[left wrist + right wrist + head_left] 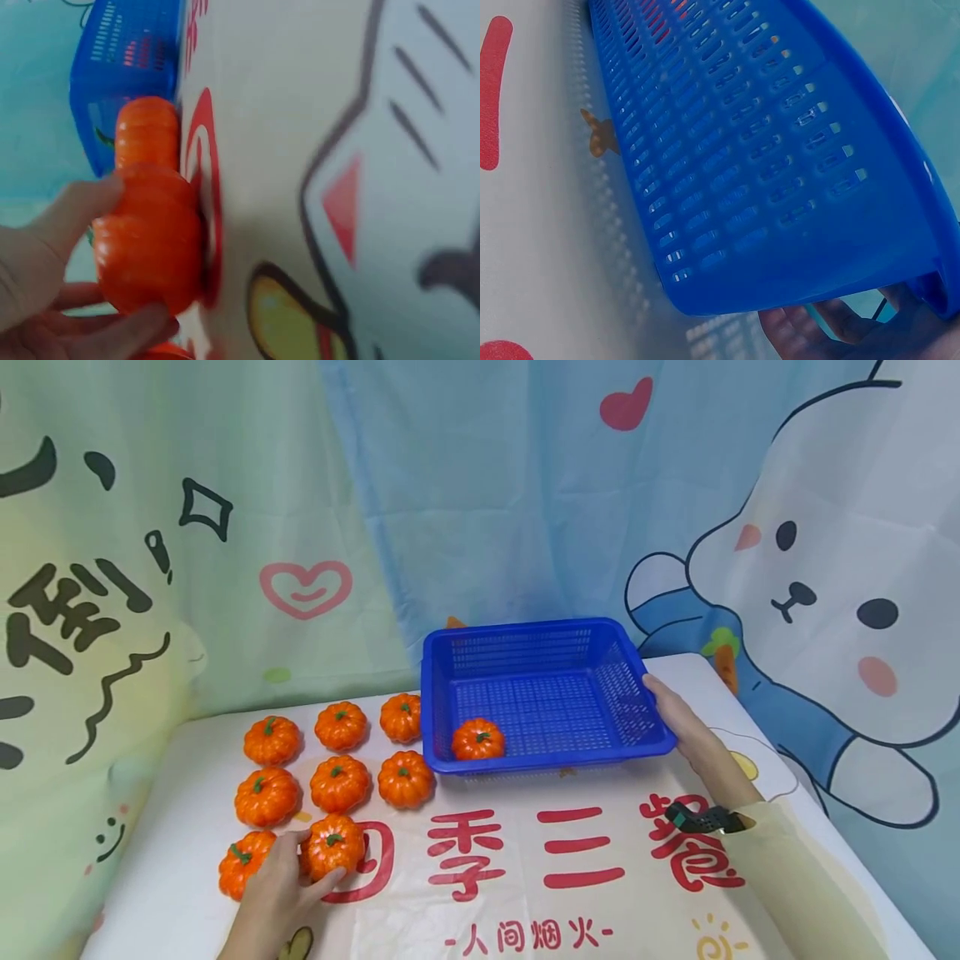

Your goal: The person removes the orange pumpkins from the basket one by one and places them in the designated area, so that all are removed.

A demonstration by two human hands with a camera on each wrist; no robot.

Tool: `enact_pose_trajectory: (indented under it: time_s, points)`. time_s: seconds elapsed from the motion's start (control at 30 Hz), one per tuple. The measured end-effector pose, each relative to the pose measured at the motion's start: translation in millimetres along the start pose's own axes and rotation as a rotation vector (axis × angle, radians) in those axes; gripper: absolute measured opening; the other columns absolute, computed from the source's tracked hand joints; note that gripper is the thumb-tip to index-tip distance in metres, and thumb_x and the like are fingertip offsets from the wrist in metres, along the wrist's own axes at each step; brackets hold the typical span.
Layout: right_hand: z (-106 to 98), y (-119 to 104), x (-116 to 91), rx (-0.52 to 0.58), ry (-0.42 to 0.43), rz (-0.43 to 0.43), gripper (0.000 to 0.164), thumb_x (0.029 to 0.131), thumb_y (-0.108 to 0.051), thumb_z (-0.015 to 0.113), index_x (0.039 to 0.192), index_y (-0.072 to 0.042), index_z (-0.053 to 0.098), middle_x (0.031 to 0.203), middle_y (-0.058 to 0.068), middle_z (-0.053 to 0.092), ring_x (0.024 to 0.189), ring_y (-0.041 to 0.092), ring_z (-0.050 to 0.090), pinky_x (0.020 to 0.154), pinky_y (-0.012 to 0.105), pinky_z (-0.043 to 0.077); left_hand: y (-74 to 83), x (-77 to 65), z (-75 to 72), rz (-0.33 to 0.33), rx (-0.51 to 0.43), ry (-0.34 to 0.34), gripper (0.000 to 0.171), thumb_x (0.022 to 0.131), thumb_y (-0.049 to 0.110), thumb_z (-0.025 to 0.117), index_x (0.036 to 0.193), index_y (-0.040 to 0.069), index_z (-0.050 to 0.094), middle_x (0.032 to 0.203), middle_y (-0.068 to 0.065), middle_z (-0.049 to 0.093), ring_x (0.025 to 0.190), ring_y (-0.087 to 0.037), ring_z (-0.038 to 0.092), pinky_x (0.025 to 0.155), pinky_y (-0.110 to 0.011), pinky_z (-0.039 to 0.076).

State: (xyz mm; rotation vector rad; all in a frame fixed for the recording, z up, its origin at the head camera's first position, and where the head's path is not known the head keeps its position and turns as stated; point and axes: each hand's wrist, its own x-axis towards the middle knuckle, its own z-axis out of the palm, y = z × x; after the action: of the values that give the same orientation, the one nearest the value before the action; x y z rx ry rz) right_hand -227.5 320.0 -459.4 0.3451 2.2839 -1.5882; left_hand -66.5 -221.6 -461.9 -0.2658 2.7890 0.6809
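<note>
My left hand (281, 881) grips a small orange pumpkin (334, 846) with a green stem, thumb on one side and fingers on the other. The left wrist view shows the same pumpkin (150, 251) between thumb and fingers. Just left of that hand lies another pumpkin (243, 864), partly covered by it. At the right, my right hand (678, 718) holds the side rim of a blue plastic basket (551, 764). Its fingers (802, 334) curl under the basket's end in the right wrist view. One pumpkin (478, 740) sits in the basket's front left corner.
Several more pumpkins stand in rows left of the basket; the nearest ones, a back pumpkin (401, 717) and a middle-row pumpkin (406, 779), are close against its left wall. A printed cloth (525, 893) covers the table. Behind hangs a patterned curtain (480, 510).
</note>
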Motion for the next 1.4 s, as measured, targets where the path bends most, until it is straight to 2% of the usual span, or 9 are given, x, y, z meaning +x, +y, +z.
enact_pose_trajectory:
  time_s: [0.1, 0.27, 0.4, 0.53, 0.67, 0.77, 0.9, 1.07, 1.4]
  points:
    - [0, 0, 0, -0.024, 0.009, 0.007, 0.080, 0.096, -0.069, 0.015, 0.156, -0.021, -0.009, 0.164, 0.018, 0.002, 0.150, 0.042, 0.002, 0.117, 0.067, 0.002, 5.9, -0.1, -3.9, 0.006, 0.080, -0.027, 0.081, 0.076, 0.049, 0.077, 0.124, -0.008, 0.045, 0.113, -0.024, 0.059, 0.097, -0.035, 0.057, 0.092, -0.053, 0.052]
    - [1, 0, -1, -0.041, 0.020, 0.024, 0.081, 0.095, -0.070, 0.015, 0.156, -0.022, -0.008, 0.164, 0.018, 0.002, 0.150, 0.043, 0.003, 0.116, 0.069, 0.003, 13.3, -1.8, -7.6, 0.045, 0.190, -0.009, 0.076, 0.076, 0.046, 0.079, 0.117, -0.011, 0.049, 0.103, -0.022, 0.062, 0.088, -0.033, 0.059, 0.088, -0.052, 0.054]
    - [1, 0, -2, -0.033, 0.020, 0.027, 0.080, 0.095, -0.069, 0.016, 0.156, -0.022, -0.008, 0.164, 0.018, 0.003, 0.150, 0.043, 0.003, 0.116, 0.069, 0.003, 16.5, -1.8, -7.3, 0.027, 0.195, -0.021, 0.077, 0.076, 0.043, 0.080, 0.119, -0.012, 0.049, 0.106, -0.024, 0.061, 0.091, -0.034, 0.058, 0.089, -0.053, 0.053]
    - [0, 0, -2, -0.017, 0.013, 0.013, 0.080, 0.096, -0.069, 0.015, 0.156, -0.021, -0.008, 0.163, 0.018, 0.004, 0.150, 0.043, 0.003, 0.117, 0.068, 0.002, 18.0, -3.8, -8.8, 0.005, 0.177, -0.056, 0.094, 0.076, 0.048, 0.077, 0.136, -0.012, 0.037, 0.125, -0.033, 0.053, 0.109, -0.045, 0.054, 0.094, -0.058, 0.049]
    - [1, 0, -2, -0.013, 0.008, -0.004, 0.080, 0.096, -0.068, 0.016, 0.156, -0.020, -0.008, 0.163, 0.019, 0.004, 0.150, 0.044, 0.002, 0.117, 0.067, 0.003, 22.3, -12.4, -14.0, 0.077, 0.190, 0.023, 0.101, 0.077, 0.049, 0.077, 0.146, -0.007, 0.028, 0.137, -0.035, 0.045, 0.121, -0.050, 0.048, 0.095, -0.062, 0.046]
    - [1, 0, -2, -0.025, 0.011, 0.008, 0.080, 0.096, -0.068, 0.016, 0.156, -0.021, -0.008, 0.163, 0.020, 0.003, 0.149, 0.044, 0.002, 0.117, 0.068, 0.004, 29.3, -19.0, -15.6, 0.173, 0.176, 0.100, 0.091, 0.077, 0.044, 0.079, 0.144, -0.002, 0.037, 0.136, -0.029, 0.050, 0.119, -0.047, 0.053, 0.093, -0.059, 0.050]
    - [1, 0, 0, -0.029, 0.014, 0.017, 0.079, 0.096, -0.068, 0.016, 0.156, -0.022, -0.008, 0.163, 0.020, 0.004, 0.149, 0.045, 0.003, 0.116, 0.068, 0.005, 37.7, -23.7, -11.8, 0.255, 0.102, 0.133, 0.078, 0.076, 0.040, 0.081, 0.138, 0.007, 0.049, 0.130, -0.018, 0.058, 0.111, -0.036, 0.061, 0.088, -0.051, 0.056]
    - [1, 0, 1, -0.030, 0.011, 0.018, 0.078, 0.096, -0.067, 0.015, 0.156, -0.022, -0.008, 0.163, 0.020, 0.002, 0.149, 0.045, 0.002, 0.116, 0.068, 0.004, 40.0, -25.1, -7.6, 0.255, 0.056, 0.147, 0.069, 0.078, 0.039, 0.080, 0.135, 0.011, 0.053, 0.129, -0.014, 0.059, 0.110, -0.032, 0.062, 0.090, -0.050, 0.055]
    - [1, -2, -2, -0.043, 0.018, 0.034, 0.081, 0.095, -0.070, 0.015, 0.156, -0.021, -0.008, 0.163, 0.019, 0.003, 0.150, 0.044, 0.002, 0.116, 0.068, 0.003, 39.7, -22.4, -12.6, 0.301, 0.094, 0.202, 0.069, 0.076, 0.033, 0.083, 0.134, 0.007, 0.055, 0.127, -0.016, 0.060, 0.113, -0.034, 0.060, 0.088, -0.051, 0.056]
